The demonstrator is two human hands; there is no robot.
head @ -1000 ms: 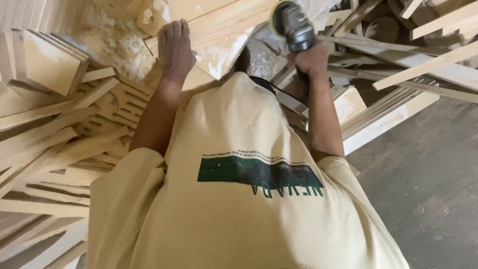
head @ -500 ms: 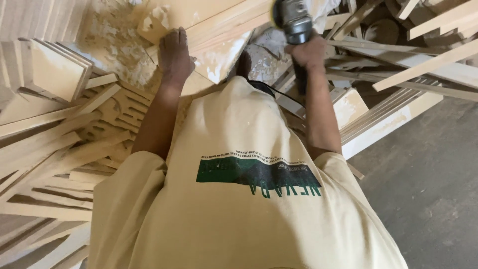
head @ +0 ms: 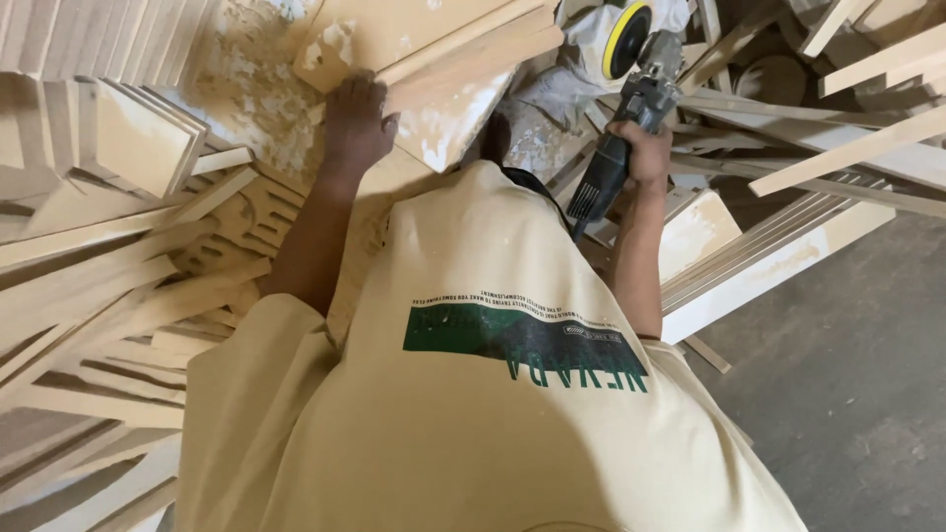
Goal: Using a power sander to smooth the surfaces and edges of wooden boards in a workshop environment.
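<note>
Your left hand point(head: 357, 123) lay flat, fingers spread, on pale wood panel point(head: 434, 59) at upper centre. Right hand point(head: 645, 153) closed fully round grey sander point(head: 626, 108), yellow-rimmed disc lifted clear. Best: press panel firm, keep disc flat on it.

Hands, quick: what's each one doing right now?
Left hand: open, pressed flat on the wooden panel.
Right hand: closed around the angle grinder.
</note>
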